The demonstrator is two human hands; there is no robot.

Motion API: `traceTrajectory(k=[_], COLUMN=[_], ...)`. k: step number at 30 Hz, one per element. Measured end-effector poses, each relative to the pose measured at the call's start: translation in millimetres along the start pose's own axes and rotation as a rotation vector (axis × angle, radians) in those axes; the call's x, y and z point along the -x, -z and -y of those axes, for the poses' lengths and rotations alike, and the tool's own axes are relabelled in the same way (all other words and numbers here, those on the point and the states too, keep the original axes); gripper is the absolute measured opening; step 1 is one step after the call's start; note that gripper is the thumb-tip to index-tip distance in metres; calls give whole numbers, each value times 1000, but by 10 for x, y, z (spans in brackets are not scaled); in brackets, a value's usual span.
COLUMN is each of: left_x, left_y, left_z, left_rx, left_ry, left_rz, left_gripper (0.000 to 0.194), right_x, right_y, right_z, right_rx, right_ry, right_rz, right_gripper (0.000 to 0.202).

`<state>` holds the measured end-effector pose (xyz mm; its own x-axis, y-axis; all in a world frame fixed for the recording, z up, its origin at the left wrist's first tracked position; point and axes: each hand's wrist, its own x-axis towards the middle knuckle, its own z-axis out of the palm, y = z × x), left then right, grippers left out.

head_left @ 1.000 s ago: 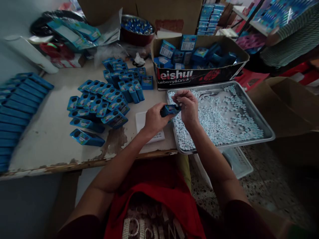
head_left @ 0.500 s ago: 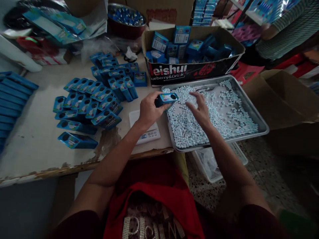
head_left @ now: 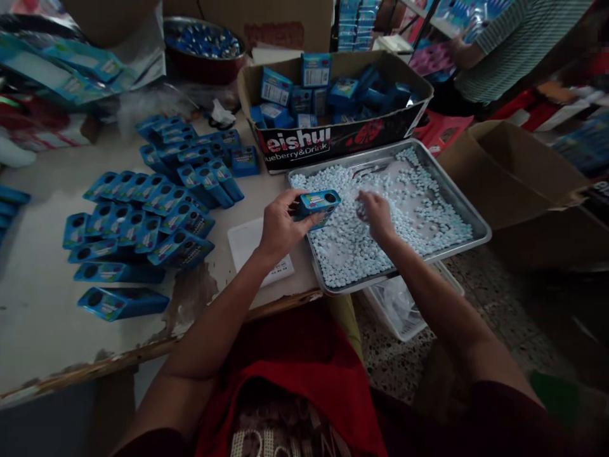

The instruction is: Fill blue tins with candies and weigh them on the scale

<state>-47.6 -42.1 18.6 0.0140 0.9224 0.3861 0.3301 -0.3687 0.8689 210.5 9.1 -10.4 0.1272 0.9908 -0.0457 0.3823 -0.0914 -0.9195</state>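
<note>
My left hand [head_left: 280, 225] is wrapped round a small blue box [head_left: 320, 202] with a round dark hole in its top, held over the left edge of a metal tray [head_left: 481, 222]. Pale blue candies [head_left: 342, 260] are spread over the tray. Over them, right of the box, is my right hand [head_left: 375, 212]; its fingers are curled together and blurred, and what they may hold cannot be made out. A white scale [head_left: 245, 244] lies partly behind my left forearm. Several blue boxes [head_left: 121, 222] stand grouped on the table's left part.
Behind the tray, a cardboard carton [head_left: 304, 143] holds several blue boxes. A red bowl [head_left: 209, 66] of blue packets stands at the back. An open brown carton [head_left: 504, 184] is at the right. Another person in a striped sleeve [head_left: 511, 28] stands at the upper right.
The view has shifted, so the table's things appear further left. My right hand's spread fingers have closed over the candies. My left hand still holds the blue box.
</note>
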Motion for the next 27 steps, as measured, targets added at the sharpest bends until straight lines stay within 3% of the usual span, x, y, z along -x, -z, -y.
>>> traceTrajectory(k=[4,6,10,15,17,19,24,27], left_x=[-2,2,0,-31,-43,-46,21,107], left_y=[-260,-393,-568,-650,-667,-666,-479,-193], left_z=[-34,-30,-13,-14,-8,17,191,323], left_rx=[-71,-115,-155,-187,-184,-154,132,295], left_ry=[-19,-29,-39,-20,-15,-4,130,184], left_rz=[40,56,85,94,96,87,67,17], left_gripper=[40,38,37,39,39,39,46,56], right_x=[-30,6,69,-9,-107,-222,-336,-215], right_y=[260,275,99,-76,-40,55,318,381], right_z=[287,424,511,359,296,236,20,-134], right_rx=[-876,-1056,-937,-985,-1056,-1117,-1099,-1004], right_ry=[-73,-4,36,107,53,-94,-334,-374], right_rz=[72,77,-5,-11,-31,-76,-161,-47], right_gripper=[22,15,24,31,31,29,34,33])
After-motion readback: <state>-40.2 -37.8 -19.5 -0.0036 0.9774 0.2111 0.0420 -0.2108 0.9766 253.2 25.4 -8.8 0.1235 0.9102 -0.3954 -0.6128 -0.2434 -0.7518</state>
